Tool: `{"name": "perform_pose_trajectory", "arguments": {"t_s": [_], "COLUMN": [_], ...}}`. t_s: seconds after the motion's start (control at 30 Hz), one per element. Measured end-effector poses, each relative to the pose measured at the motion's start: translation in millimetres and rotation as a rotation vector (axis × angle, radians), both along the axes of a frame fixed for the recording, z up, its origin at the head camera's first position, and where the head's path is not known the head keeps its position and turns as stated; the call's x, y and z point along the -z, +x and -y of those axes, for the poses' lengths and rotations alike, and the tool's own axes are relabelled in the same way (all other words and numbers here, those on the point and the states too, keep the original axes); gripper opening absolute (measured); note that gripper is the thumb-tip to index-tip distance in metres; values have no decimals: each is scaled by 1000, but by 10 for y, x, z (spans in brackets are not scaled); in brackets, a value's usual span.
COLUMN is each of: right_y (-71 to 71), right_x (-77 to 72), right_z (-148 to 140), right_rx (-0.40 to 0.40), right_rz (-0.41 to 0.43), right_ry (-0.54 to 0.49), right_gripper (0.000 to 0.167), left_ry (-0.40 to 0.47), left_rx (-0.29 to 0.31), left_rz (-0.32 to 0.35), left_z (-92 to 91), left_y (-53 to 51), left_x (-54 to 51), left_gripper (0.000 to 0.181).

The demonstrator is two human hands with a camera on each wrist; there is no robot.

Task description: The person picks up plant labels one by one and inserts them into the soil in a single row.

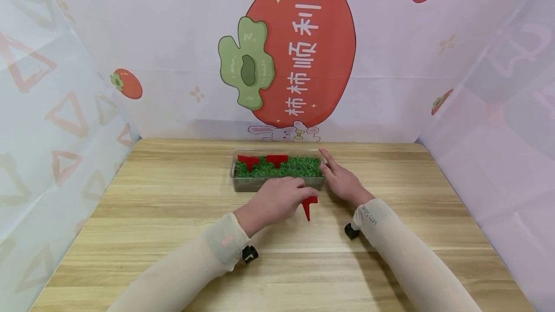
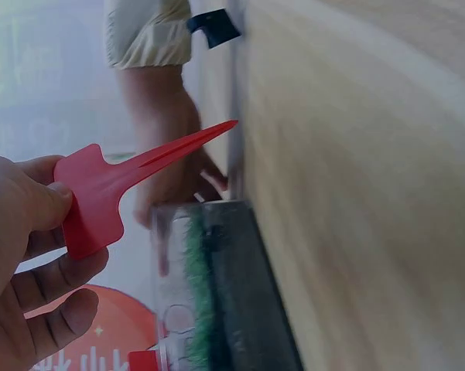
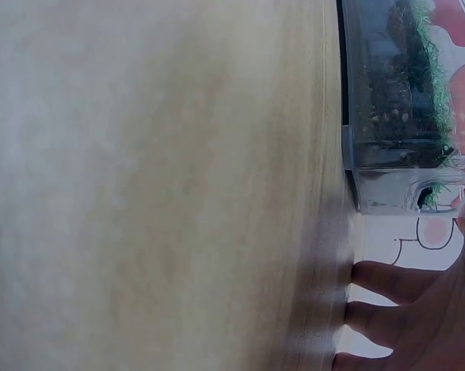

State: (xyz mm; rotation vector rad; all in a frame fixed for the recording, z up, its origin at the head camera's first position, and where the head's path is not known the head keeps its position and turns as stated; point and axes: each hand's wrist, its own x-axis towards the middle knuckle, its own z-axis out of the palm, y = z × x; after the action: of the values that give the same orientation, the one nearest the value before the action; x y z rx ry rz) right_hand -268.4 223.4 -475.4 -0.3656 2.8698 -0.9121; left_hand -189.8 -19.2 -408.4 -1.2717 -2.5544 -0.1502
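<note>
My left hand (image 1: 279,198) pinches a red T-shaped plant label (image 2: 94,197) by its wide head between thumb and fingers. In the head view the label's pointed stem hangs down, just in front of a clear plastic box (image 1: 255,186). Green artificial grass (image 1: 301,163) fills the box. Two more red labels, one at the left (image 1: 249,161) and one nearer the middle (image 1: 276,159), stand in this grass. At the box's right end is my right hand (image 1: 344,184), its fingers extended against that end. In the right wrist view, several fingertips (image 3: 364,272) rest on the tabletop beside the box.
The box sits toward the back of a wooden table (image 1: 173,215). Behind it hangs a pale cloth backdrop (image 1: 173,52) with printed persimmons, and similar cloth walls rise at both sides. A small black device (image 1: 249,254) is worn at each wrist.
</note>
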Motion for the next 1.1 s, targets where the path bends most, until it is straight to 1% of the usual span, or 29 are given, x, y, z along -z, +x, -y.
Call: {"name": "perform_pose_trajectory", "arguments": {"t_s": [0.13,0.3,0.4,0.47,0.63,0.83,0.93,1.1], "right_y": [-10,-14,-15,-13,-8,-15,-12,-8], "right_x": [13,10,5,4,1,10,10,-1], "right_z": [0,5,5,4,6,8,11,16], "right_rx": [6,11,15,16,13,17,16,14], "right_rz": [9,19,19,18,18,14,13,11], "right_ry": [-9,-5,3,8,17,20,15,15], "right_gripper": [54,54,54,54,57,56,56,57], "left_ry": [40,37,37,45,57,38,13,-14], "left_rx": [1,-28,-45,-53,-84,-136,-162,-200], "left_rz": [-38,-54,-56,-69,-113,-114,-111,-88], "left_z": [11,4,-9,-19,-35,-65,-78,-96], "left_y": [-37,-95,-133,-155,-210,-313,-370,-457], "left_x": [-103,-257,-329,-364,-429,-505,-506,-482], "left_gripper": [40,41,44,45,42,44,42,39]}}
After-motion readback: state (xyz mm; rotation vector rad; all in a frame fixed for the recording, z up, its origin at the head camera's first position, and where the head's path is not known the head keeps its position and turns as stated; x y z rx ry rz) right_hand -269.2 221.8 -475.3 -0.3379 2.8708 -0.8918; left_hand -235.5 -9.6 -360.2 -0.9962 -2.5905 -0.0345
